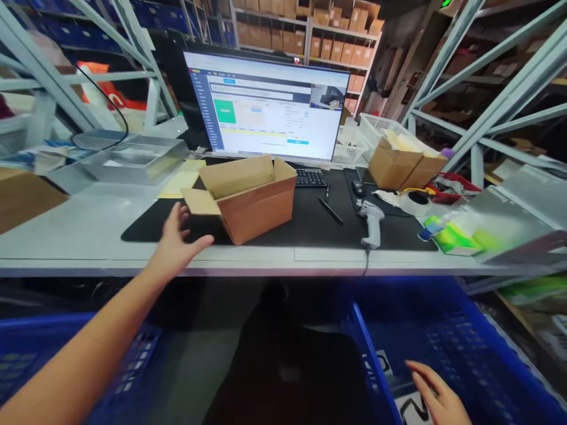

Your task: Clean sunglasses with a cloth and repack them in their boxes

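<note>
My left hand (179, 242) hovers over the front edge of the table (88, 227), fingers spread and holding nothing. It is just left of an open cardboard box (248, 198) that sits on the black desk mat (310, 227). Low at the right, my right hand (438, 398) reaches into a blue plastic crate (443, 330) with fingers apart, above a white item with black markings (410, 407).
A monitor (270, 106) stands behind the box, with a keyboard (310, 177), a pen (330, 209), a mouse (358, 188) and a barcode scanner (371, 221) on the mat. A second cardboard box (398, 165), tape roll (414, 200) and green packets (452, 236) lie right. Another blue crate (26, 348) sits lower left.
</note>
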The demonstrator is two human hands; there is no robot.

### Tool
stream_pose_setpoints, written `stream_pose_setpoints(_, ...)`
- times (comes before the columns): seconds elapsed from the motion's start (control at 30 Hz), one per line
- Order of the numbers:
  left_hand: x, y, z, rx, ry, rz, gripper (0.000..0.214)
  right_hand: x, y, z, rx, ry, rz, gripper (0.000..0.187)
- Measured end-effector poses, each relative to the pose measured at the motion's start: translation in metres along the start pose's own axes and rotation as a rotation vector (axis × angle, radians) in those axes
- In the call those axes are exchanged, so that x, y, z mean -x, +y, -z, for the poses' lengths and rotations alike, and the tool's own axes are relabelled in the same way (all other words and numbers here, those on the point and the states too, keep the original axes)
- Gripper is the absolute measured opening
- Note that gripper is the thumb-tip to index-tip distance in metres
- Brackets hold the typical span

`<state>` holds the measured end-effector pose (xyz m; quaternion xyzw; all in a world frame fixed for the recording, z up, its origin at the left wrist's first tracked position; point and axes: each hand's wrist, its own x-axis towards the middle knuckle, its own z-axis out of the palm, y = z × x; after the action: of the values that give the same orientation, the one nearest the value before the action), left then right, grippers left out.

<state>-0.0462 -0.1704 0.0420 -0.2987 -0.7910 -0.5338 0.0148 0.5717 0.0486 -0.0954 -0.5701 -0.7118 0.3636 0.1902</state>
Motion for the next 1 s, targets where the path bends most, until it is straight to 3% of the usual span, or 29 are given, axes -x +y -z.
stream_pose_setpoints(0.03,-0.021,0.000,-0.014,0.061,-0.034,-0.002,0.102,-0.007,-0.021,-0.011,0.003,-0.027,0.050,0.033)
stream_pose_setpoints(0.1,-0.049,-0.004,-0.042,0.171,-0.136,0.010,0.099,-0.016,-0.062,-0.034,0.012,-0.121,0.168,0.035)
stream_pose_setpoints(0.23,-0.066,-0.006,-0.074,0.337,-0.240,0.085,0.080,-0.027,-0.137,-0.067,0.068,-0.340,0.384,0.034)
stream_pose_setpoints(0.33,-0.062,0.000,-0.077,0.459,-0.123,0.133,0.080,-0.045,-0.192,-0.082,0.046,-0.423,0.554,0.033)
stream_pose_setpoints(0.43,-0.052,0.010,-0.079,0.657,0.041,0.207,0.083,-0.076,-0.258,-0.105,-0.111,-0.406,0.654,0.036)
stream_pose_setpoints(0.5,-0.042,0.020,-0.088,0.768,0.073,0.245,0.080,-0.099,-0.307,-0.127,-0.283,-0.418,0.619,0.048)
stream_pose_setpoints(0.53,-0.037,0.027,-0.095,0.813,0.064,0.258,0.077,-0.110,-0.332,-0.139,-0.388,-0.455,0.588,0.062)
stream_pose_setpoints(0.6,-0.029,0.042,-0.110,0.939,0.020,0.298,0.072,-0.127,-0.377,-0.161,-0.613,-0.555,0.557,0.096)
stream_pose_setpoints(0.67,-0.025,0.056,-0.124,1.132,-0.065,0.363,0.070,-0.140,-0.411,-0.177,-0.820,-0.548,0.575,0.112)
stream_pose_setpoints(0.73,-0.027,0.062,-0.131,1.239,-0.221,0.407,0.065,-0.152,-0.433,-0.182,-0.935,-0.431,0.616,0.111)
stream_pose_setpoints(0.87,-0.053,0.041,-0.123,1.057,-0.595,0.516,0.058,-0.181,-0.457,-0.157,-0.871,-0.265,0.730,0.105)
stream_pose_setpoints(0.93,-0.073,0.020,-0.115,0.975,-0.625,0.593,0.051,-0.195,-0.469,-0.136,-0.763,-0.268,0.803,0.103)
stream_pose_setpoints(1.0,-0.094,0.003,-0.111,0.958,-0.554,0.643,0.036,-0.202,-0.486,-0.119,-0.590,-0.270,0.851,0.095)
